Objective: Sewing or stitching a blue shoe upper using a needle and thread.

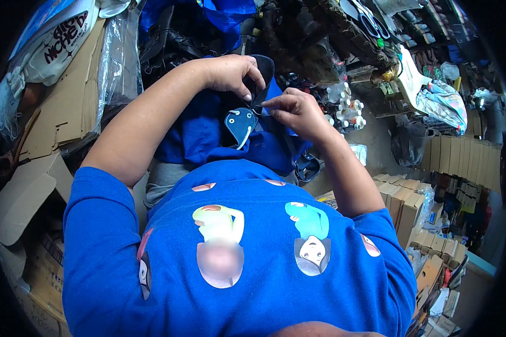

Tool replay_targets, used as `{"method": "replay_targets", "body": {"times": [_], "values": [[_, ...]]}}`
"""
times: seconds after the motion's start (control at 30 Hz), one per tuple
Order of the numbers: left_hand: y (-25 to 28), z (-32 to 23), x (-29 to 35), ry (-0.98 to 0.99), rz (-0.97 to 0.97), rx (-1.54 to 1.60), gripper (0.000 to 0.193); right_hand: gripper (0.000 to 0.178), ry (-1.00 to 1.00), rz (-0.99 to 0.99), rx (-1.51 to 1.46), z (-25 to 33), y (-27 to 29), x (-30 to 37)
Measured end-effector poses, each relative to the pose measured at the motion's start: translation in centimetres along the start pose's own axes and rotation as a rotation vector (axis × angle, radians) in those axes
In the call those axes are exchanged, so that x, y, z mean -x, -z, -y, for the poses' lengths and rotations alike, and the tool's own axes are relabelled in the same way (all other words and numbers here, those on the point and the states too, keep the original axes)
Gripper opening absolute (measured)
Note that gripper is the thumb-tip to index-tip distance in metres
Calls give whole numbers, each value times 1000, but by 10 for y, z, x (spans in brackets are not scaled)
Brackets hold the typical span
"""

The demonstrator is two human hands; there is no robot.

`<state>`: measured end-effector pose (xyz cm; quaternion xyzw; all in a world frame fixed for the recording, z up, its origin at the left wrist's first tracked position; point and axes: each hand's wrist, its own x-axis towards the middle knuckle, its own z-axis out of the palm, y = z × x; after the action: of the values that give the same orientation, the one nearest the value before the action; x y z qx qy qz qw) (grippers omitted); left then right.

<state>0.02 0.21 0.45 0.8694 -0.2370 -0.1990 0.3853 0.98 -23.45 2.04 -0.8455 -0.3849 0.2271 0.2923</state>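
A dark blue shoe upper [236, 121] with metal-rimmed eyelets and a white lace [245, 139] lies over my lap. My left hand [235, 76] is closed on its far, black part [266, 66], with the thumb pointing down toward the eyelet flap. From the right, my right hand [298, 112] pinches at the edge of the upper beside the eyelets. Its thumb and forefinger meet close to a thin, light strand, and I cannot make out exactly what is between them. Blue cloth [199, 132] spreads under the upper across my legs.
Flattened cardboard [67, 106] and an open carton [25, 194] stand on my left. Several small bottles [348, 109] are grouped beyond my right hand. Stacked boxes [402, 205] fill the right side, and a dark plastic bag [409, 143] sits farther off. Scissors [371, 25] lie at the far right.
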Motion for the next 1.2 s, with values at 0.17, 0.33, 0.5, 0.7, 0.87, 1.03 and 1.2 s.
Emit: {"method": "replay_targets", "body": {"times": [0.17,0.33,0.5,0.7,0.87,1.03,1.2], "values": [[5,-3,-3,71,64,142,33,22,8,-35,69,13,2,3],[9,-7,-2,83,133,173,34,20,-3,-55,95,18,2,7],[6,-1,-5,65,144,216,35,25,-16,-52,-18,11,-3,0],[3,-1,-6,60,119,224,34,27,-35,18,-92,-4,1,-4],[3,2,-4,57,131,292,35,24,59,39,185,11,4,-6],[3,2,-6,56,132,290,35,26,-89,71,-173,-7,1,-3],[2,6,-4,90,157,400,36,28,-55,28,-159,-5,-4,4]]}}
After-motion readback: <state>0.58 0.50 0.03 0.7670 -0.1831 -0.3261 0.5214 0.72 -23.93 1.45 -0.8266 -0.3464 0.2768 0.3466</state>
